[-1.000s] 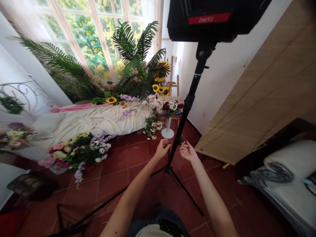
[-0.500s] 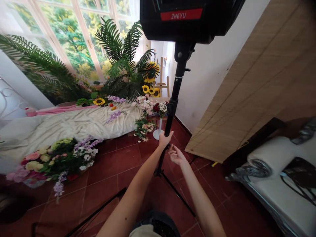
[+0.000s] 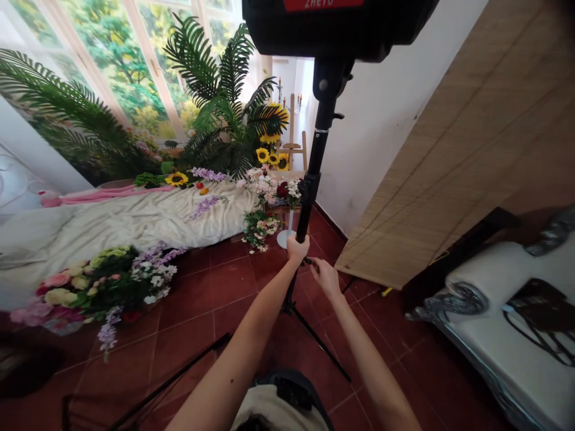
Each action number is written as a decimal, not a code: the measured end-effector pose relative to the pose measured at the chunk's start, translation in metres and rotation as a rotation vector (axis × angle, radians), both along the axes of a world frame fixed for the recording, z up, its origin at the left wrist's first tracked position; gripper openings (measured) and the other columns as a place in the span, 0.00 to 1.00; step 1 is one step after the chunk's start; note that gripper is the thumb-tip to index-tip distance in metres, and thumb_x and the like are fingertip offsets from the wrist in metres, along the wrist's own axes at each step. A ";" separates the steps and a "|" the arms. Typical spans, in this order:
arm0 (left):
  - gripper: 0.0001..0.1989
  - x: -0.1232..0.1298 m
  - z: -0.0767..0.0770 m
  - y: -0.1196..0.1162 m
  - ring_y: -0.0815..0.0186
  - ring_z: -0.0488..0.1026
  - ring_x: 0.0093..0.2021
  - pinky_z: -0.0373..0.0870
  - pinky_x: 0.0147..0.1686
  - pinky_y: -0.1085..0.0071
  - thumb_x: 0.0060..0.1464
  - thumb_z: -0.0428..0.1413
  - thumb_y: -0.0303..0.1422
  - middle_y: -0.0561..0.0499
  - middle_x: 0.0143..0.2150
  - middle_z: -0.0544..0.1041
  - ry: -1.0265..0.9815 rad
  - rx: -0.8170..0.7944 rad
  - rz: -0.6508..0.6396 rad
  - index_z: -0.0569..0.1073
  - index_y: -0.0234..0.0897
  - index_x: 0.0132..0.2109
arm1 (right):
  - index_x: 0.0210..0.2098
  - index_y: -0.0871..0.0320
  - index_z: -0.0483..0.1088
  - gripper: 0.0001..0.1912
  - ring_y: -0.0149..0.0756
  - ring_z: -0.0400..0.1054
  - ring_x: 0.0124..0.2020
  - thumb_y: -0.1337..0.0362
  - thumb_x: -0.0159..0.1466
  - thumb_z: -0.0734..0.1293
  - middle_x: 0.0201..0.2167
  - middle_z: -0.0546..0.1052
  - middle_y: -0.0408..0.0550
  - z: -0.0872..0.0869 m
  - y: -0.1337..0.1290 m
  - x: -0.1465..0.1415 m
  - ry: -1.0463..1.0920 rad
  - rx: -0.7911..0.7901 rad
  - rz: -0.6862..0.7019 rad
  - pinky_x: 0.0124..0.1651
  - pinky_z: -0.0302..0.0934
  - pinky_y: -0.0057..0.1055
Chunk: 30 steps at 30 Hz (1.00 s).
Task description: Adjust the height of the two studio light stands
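Note:
A black light stand (image 3: 308, 200) rises in front of me, with a large black lamp housing (image 3: 336, 30) on top that bears a red label. My left hand (image 3: 297, 248) is wrapped round the stand's pole low down. Just below and to the right of it, my right hand (image 3: 322, 270) pinches a small dark knob (image 3: 307, 261) on the side of the pole. The stand's legs (image 3: 321, 342) spread over the floor beneath my hands.
At the left, a cream cloth (image 3: 179, 218) covers a long low surface, with flower bunches (image 3: 85, 284) before it. Palm leaves (image 3: 229, 90) stand by the window. A wooden blind (image 3: 422, 149) and a white sofa (image 3: 494, 287) are at the right. Another black stand leg (image 3: 179, 380) lies lower left.
My right hand's fingers have closed in on the knob from a looser, more open pose. The lamp housing sits slightly higher in view, as the whole view has shifted. My left hand still grips the pole.

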<state>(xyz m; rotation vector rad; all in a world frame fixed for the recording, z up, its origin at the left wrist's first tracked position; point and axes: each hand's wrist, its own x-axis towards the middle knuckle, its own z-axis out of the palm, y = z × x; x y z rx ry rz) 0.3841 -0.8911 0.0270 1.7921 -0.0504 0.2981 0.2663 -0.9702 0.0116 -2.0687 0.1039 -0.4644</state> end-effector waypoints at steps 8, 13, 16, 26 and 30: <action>0.15 0.002 -0.002 0.000 0.72 0.61 0.19 0.53 0.19 0.76 0.41 0.57 0.37 0.54 0.16 0.61 0.026 -0.018 -0.006 0.63 0.35 0.17 | 0.31 0.58 0.70 0.25 0.40 0.67 0.28 0.45 0.64 0.54 0.26 0.75 0.49 0.000 0.016 -0.001 0.060 0.099 -0.237 0.36 0.59 0.34; 0.13 -0.001 0.004 0.004 0.69 0.67 0.22 0.57 0.20 0.77 0.43 0.57 0.37 0.52 0.17 0.65 0.073 0.009 -0.051 0.67 0.33 0.20 | 0.26 0.54 0.67 0.24 0.41 0.66 0.38 0.45 0.64 0.53 0.29 0.73 0.50 0.027 0.018 0.009 -0.111 0.234 -0.210 0.49 0.57 0.38; 0.12 -0.004 0.008 0.005 0.68 0.69 0.24 0.60 0.21 0.77 0.43 0.58 0.36 0.51 0.18 0.67 0.101 -0.001 -0.069 0.68 0.32 0.21 | 0.34 0.54 0.67 0.17 0.40 0.64 0.41 0.47 0.62 0.60 0.37 0.72 0.50 0.066 0.012 0.022 -0.250 0.194 -0.208 0.51 0.58 0.39; 0.10 -0.002 0.003 0.004 0.68 0.68 0.25 0.62 0.24 0.75 0.42 0.57 0.34 0.51 0.19 0.67 0.034 -0.078 -0.057 0.66 0.34 0.20 | 0.62 0.53 0.38 0.48 0.43 0.66 0.47 0.54 0.54 0.71 0.52 0.63 0.57 0.193 0.029 0.091 -0.533 -0.074 0.170 0.46 0.65 0.43; 0.10 -0.001 0.005 0.009 0.68 0.69 0.25 0.63 0.25 0.75 0.42 0.57 0.34 0.52 0.19 0.68 0.051 -0.074 -0.111 0.67 0.34 0.20 | 0.59 0.54 0.43 0.38 0.40 0.70 0.39 0.57 0.57 0.68 0.44 0.70 0.52 0.186 0.025 0.103 -0.501 -0.104 0.163 0.42 0.67 0.42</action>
